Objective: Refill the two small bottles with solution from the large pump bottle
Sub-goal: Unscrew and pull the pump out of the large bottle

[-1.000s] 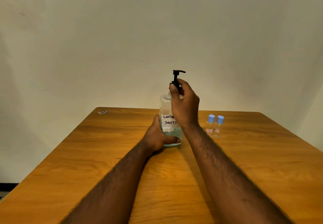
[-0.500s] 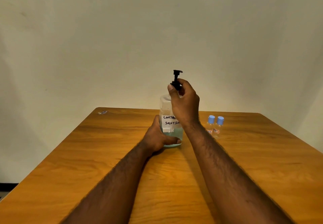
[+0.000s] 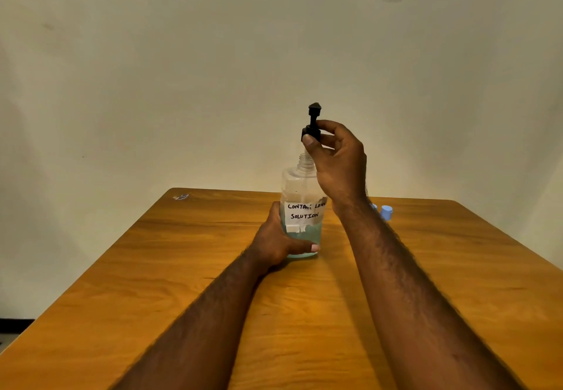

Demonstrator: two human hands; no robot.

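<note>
Wooden worktop (image 3: 152, 298) carried everything. Left hand (image 3: 274, 243) wrapped the base of the large pump bottle (image 3: 300, 188), steadying it upright. Above its open neck, right hand (image 3: 338, 164) pinched the black pump head (image 3: 313, 115) by its collar. A snagging dip tube could tip the bottle or drip solution, I judged; that tube was hard to make out. Just beyond the right wrist, the two small bottles (image 3: 386, 211) showed only blue caps, one nearly hidden.

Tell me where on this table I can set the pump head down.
Bare wood for the pump head lies left of the large bottle, between your left hand and the table edge, and right of your right forearm. It is crowded behind that forearm, where the small bottles stand.
</note>
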